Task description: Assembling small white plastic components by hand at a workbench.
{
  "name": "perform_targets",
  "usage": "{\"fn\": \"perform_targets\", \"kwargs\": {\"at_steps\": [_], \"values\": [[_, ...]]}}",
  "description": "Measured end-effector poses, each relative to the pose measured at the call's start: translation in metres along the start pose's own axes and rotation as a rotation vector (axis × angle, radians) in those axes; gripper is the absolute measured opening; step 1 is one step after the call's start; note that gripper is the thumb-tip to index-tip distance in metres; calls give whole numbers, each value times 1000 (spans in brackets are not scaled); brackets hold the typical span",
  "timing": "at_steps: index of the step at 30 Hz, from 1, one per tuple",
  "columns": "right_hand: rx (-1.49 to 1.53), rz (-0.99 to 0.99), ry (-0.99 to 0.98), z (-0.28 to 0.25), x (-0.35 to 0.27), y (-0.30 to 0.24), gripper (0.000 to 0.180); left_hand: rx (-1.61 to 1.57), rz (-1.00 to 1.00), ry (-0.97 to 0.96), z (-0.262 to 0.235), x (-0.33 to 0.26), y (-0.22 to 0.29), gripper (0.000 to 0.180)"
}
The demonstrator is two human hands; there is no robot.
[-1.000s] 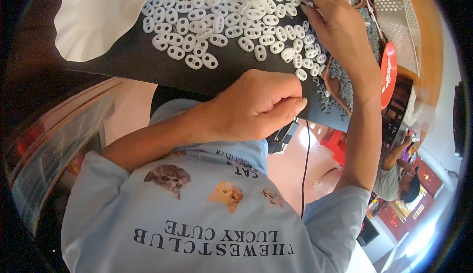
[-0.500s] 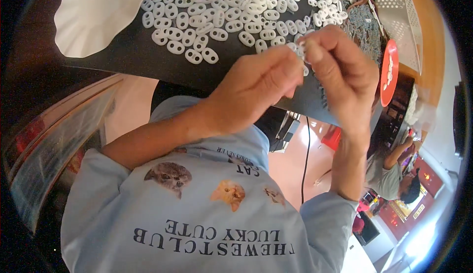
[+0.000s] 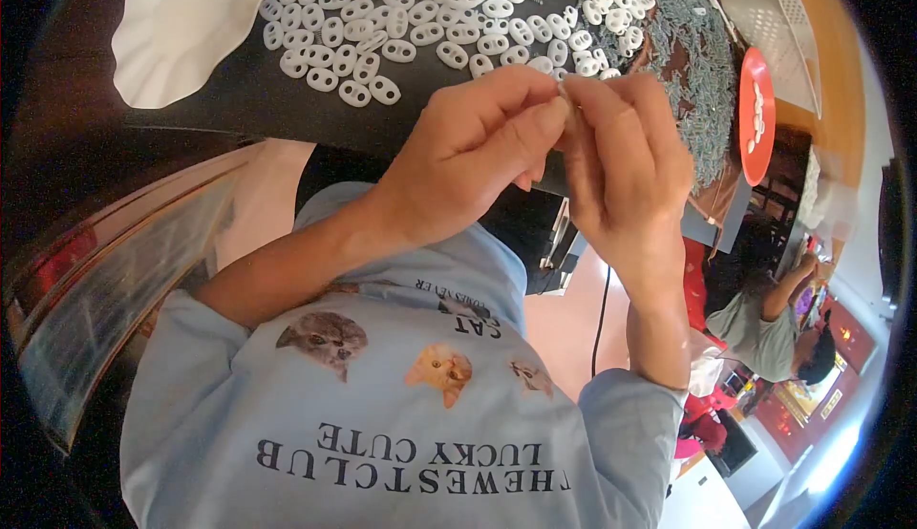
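My left hand [image 3: 468, 152] and my right hand [image 3: 626, 157] meet fingertip to fingertip above the table's near edge. Both are closed in a pinch around a small white plastic piece, mostly covered by the fingers, so its exact shape is hidden. Just beyond them lies a wide spread of white oval plastic pieces with two holes each [image 3: 398, 51], like cord-lock parts. To the right of these, past my right hand, is a heap of small grey metal springs [image 3: 693, 80].
A white scalloped tray [image 3: 181, 32] lies at the far left of the dark table [image 3: 229, 99]. On the right are a red dish [image 3: 755, 128] holding small white parts and a white perforated basket [image 3: 759, 13]. Another person [image 3: 764, 328] sits farther off to the right.
My right hand has turned and come down and left, its fingers now pressed against the left fingertips. My left hand has shifted slightly left. The view has moved a little.
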State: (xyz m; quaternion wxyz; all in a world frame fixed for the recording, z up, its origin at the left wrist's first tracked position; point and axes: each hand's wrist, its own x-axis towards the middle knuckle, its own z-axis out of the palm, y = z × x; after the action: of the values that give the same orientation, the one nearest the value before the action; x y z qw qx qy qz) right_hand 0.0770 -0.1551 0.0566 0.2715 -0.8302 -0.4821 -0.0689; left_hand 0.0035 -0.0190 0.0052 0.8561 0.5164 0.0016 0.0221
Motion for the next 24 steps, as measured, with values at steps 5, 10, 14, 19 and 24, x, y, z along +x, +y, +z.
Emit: {"fn": "perform_targets", "kwargs": {"at_steps": [5,10,14,19,24], "values": [[103,-2,17,-3,-6,1,17,-24,-44,25,-1,0,1,17],[252,71,-90,-20,-6,12,5,65,-67,-54,-1,-1,4,15],[335,231,-183,-24,-13,13,6,331,-134,-149,-2,-1,10,12],[317,74,-219,-22,-18,16,8,496,-67,-183,0,-3,8,10],[282,121,-232,-24,-21,16,8,574,18,-188,4,1,7,9]]}}
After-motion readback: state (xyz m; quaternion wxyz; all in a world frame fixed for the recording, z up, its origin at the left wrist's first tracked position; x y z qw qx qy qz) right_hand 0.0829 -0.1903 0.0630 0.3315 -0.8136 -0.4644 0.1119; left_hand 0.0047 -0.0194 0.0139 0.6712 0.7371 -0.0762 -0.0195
